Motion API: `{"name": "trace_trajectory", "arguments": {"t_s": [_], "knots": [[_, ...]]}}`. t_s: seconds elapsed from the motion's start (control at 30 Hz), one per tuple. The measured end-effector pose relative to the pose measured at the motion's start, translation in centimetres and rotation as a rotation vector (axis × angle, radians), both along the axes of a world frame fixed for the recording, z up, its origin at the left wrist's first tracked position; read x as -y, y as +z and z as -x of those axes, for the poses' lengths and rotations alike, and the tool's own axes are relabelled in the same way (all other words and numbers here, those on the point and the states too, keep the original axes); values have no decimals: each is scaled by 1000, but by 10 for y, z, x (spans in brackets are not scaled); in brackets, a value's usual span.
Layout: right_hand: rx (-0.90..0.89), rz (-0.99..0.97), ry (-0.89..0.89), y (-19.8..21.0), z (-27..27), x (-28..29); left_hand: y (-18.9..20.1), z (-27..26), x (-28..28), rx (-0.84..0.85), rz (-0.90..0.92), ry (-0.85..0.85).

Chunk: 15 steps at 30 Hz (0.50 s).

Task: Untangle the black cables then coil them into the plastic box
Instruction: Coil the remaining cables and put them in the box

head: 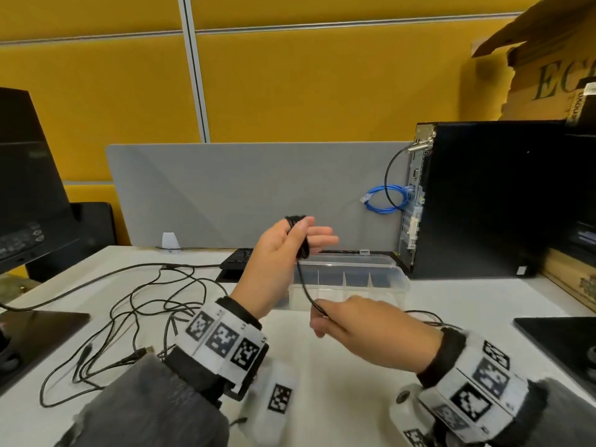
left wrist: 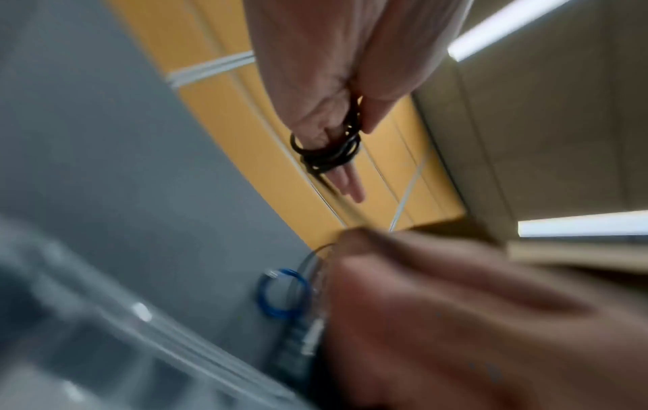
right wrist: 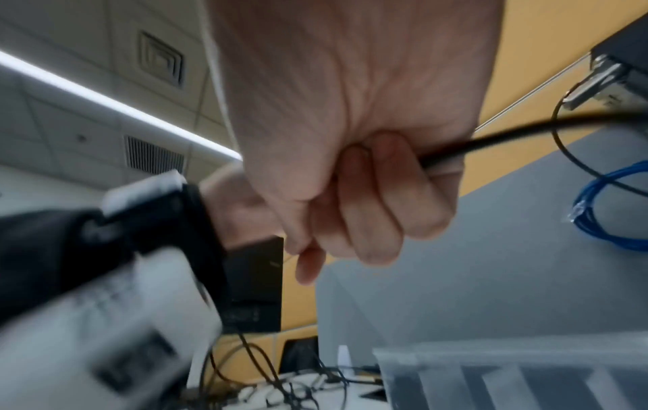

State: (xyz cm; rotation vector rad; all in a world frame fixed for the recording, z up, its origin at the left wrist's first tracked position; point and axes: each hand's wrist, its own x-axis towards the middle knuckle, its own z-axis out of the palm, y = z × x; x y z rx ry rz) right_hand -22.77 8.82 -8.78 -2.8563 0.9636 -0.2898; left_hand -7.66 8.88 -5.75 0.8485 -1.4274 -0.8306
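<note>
A black cable [head: 302, 235] was wound in several loops around the straightened fingers [head: 317, 236] of the left hand [head: 277, 256], which was raised above the white table [head: 322, 366] with the thumb pressed on the coil. From the coil one free strand ran down and forward to the right hand [head: 351, 321], whose fingers [right wrist: 382, 210] were curled tightly round it; in the right wrist view the strand left the fist toward the right, and behind the hand it trailed onto the table. The two hands were close together but not touching, the left above the right, joined by the taut strand. In the left wrist view the loops [left wrist: 328, 151] encircled the fingers near their base, and the right hand appeared only as a blur in the foreground.

The clear plastic box [head: 351, 279], open and divided by partitions, lay on the table just beyond the hands; no cable was visible in its compartments. A loose tangle of further black cables [head: 135, 314] lay on the table to the left, some ending in plugs. Behind the box stood a grey divider panel [head: 242, 188], with a black keyboard [head: 237, 258] at its foot. To the right stood a black computer tower [head: 483, 198], a coiled blue cable [head: 385, 200] at its rear face. A monitor [head: 25, 175] occupied the left edge, before a yellow wall [head: 290, 85]
</note>
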Motion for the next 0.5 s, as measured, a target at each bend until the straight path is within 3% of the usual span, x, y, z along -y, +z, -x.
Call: {"name": "trace_trajectory", "arguments": {"t_s": [0.07, 0.13, 0.2, 0.3, 0.4, 0.47, 0.5], "knots": [[192, 53, 11, 11, 7, -1, -8, -12, 4, 446, 79, 242], [482, 56, -60, 24, 21, 12, -12, -21, 2, 680, -45, 164], [658, 29, -100, 33, 32, 28, -10, -20, -9, 590, -253, -153], [627, -21, -123, 23, 25, 36, -2, -11, -23, 173, -280, -443], [550, -148, -90, -3, 7, 25, 7, 2, -20, -232, -158, -342], [452, -123, -19, -13, -3, 11, 6, 2, -10, -232, -64, -142], [420, -92, 11, -14, -5, 6, 3, -1, -6, -99, -4, -4]]}}
